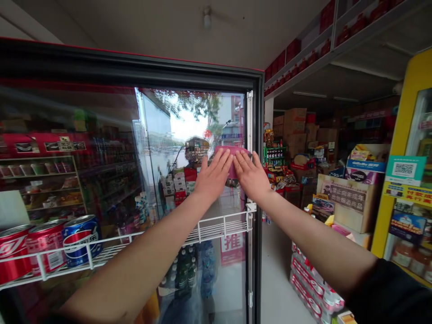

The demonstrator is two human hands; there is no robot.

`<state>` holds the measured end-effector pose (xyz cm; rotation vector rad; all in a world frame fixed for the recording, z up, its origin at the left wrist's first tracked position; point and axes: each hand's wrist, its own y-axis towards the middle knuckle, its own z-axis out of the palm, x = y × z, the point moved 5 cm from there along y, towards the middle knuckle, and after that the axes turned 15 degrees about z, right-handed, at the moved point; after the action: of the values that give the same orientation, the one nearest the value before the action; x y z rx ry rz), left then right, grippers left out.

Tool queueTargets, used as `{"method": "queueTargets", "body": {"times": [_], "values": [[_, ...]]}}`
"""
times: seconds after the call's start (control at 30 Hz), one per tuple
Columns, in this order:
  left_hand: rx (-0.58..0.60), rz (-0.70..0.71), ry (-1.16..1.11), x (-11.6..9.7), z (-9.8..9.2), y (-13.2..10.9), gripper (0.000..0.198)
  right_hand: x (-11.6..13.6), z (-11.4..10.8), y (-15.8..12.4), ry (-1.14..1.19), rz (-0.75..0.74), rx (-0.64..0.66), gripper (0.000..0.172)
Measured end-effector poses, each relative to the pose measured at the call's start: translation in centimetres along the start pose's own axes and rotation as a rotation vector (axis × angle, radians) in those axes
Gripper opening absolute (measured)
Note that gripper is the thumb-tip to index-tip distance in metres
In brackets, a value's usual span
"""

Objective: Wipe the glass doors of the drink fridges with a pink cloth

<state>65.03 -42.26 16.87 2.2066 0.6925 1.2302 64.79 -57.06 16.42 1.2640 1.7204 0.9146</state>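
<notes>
A pink cloth [231,150] lies flat against the glass door [158,135] of a drinks fridge, near its right frame. My left hand [215,173] presses on the cloth's left part with outstretched fingers. From the right, my right hand [250,174] rests on it with the palm down and fingers extended. The two hands nearly meet at the fingertips and cover most of the cloth. Just below them, a white wire rack [219,226] runs across the door. Cans, one of them a blue can [82,238], stand in the rack at the left.
A black door frame [258,180] borders the glass. Beyond it are stacked boxes [295,130], shrink-wrapped drink packs [310,283] on the floor and a yellow cabinet [388,180] at the far right. Street and shelf reflections show in the glass.
</notes>
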Motion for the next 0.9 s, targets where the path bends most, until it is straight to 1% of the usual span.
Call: {"method": "queueTargets", "body": {"times": [0.13,0.23,0.3,0.37,0.43,0.5,0.67,0.73,0.83,0.9], "values": [[-0.077,-0.038,-0.031,2.4,-1.8,3.5,0.070,-0.8,-2.0,4.3,-0.010,0.032,-0.058,0.063],[-0.095,-0.068,-0.032,3.7,-3.0,5.6,0.070,-1.3,-3.3,7.2,-0.021,0.049,-0.082,0.059],[-0.094,-0.091,-0.032,4.0,-3.3,6.1,0.069,-1.5,-3.6,8.1,-0.012,0.053,-0.091,0.058],[-0.102,-0.118,-0.033,3.8,-3.1,5.9,0.067,-1.6,-3.5,7.9,-0.007,0.050,-0.093,0.056],[-0.115,-0.128,-0.035,3.0,-2.6,5.1,0.065,-1.5,-3.1,6.8,-0.003,0.039,-0.088,0.055],[-0.113,-0.114,-0.040,1.9,-1.9,3.8,0.064,-1.5,-2.4,4.9,0.013,0.016,-0.080,0.054],[-0.020,-0.046,-0.026,-1.3,-0.2,-0.1,0.058,-1.3,-0.5,-0.9,0.054,-0.057,-0.065,0.049],[0.009,-0.017,-0.022,-2.5,0.3,-1.4,0.055,-1.3,0.2,-2.9,0.051,-0.096,-0.083,0.046],[0.029,0.018,-0.024,-3.5,0.7,-2.8,0.053,-1.0,0.7,-5.1,0.037,-0.164,-0.131,0.040],[0.038,0.036,-0.022,-3.8,0.9,-3.3,0.053,-0.8,0.8,-5.7,0.033,-0.187,-0.158,0.035]]}}
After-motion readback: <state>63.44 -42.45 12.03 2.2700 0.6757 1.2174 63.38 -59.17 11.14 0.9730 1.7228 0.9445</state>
